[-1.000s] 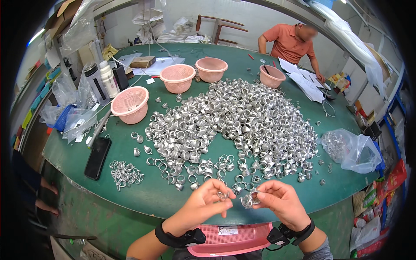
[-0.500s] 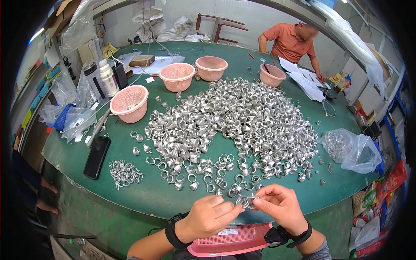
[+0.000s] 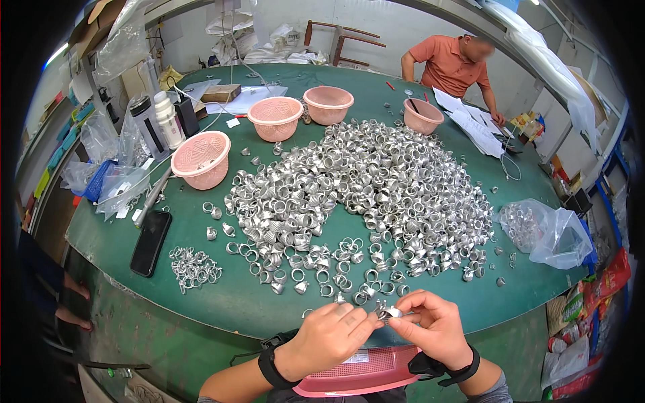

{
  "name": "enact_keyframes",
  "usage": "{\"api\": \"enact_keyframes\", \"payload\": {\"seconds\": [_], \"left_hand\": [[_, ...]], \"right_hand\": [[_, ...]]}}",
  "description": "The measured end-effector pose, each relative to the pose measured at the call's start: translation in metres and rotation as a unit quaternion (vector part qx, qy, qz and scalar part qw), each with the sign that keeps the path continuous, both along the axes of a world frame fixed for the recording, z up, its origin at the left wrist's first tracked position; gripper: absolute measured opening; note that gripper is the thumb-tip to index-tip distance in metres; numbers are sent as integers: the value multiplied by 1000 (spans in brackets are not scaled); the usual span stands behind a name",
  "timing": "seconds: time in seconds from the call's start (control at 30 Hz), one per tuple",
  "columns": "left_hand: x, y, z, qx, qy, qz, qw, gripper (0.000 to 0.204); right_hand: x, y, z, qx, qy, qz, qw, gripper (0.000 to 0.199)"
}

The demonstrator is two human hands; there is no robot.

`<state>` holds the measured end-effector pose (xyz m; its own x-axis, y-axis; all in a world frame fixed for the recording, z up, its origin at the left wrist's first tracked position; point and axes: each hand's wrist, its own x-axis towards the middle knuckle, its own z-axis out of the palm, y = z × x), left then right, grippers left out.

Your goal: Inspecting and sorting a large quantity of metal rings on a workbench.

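Observation:
Silver metal rings are pinched between my two hands at the table's front edge; how many is hard to make out. My left hand is closed, its thumb and fingertips meeting on the near side of these rings. From the right, my right hand grips the same rings between thumb and fingers. Just beyond the fingers spreads a large heap of similar silver rings, many with ridged bands. Below my hands, a pink plastic basket sits at my lap, partly hidden by my wrists.
Pink bowls stand behind and left of the heap. A black phone lies near a small pile of thin rings. At right rests a clear plastic bag with rings inside. A person sits across the green table.
Both hands have shifted slightly, and the rings between them have turned a little in the fingers. The left hand has moved slightly to the right. The heap looks the same.

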<state>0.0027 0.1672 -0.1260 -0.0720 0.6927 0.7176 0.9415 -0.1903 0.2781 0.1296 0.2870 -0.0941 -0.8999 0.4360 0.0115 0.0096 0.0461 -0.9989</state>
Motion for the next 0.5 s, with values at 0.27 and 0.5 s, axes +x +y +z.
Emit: {"api": "enact_keyframes", "payload": {"seconds": [0.27, 0.5], "left_hand": [[-11, -7, -5, 4, 88, -36, 995, 20], [-2, -3, 4, -14, -120, -25, 992, 16]], "right_hand": [[3, 2, -2, -130, -48, -35, 990, 17], [1, -2, -3, -33, 10, 2, 999, 17]]}}
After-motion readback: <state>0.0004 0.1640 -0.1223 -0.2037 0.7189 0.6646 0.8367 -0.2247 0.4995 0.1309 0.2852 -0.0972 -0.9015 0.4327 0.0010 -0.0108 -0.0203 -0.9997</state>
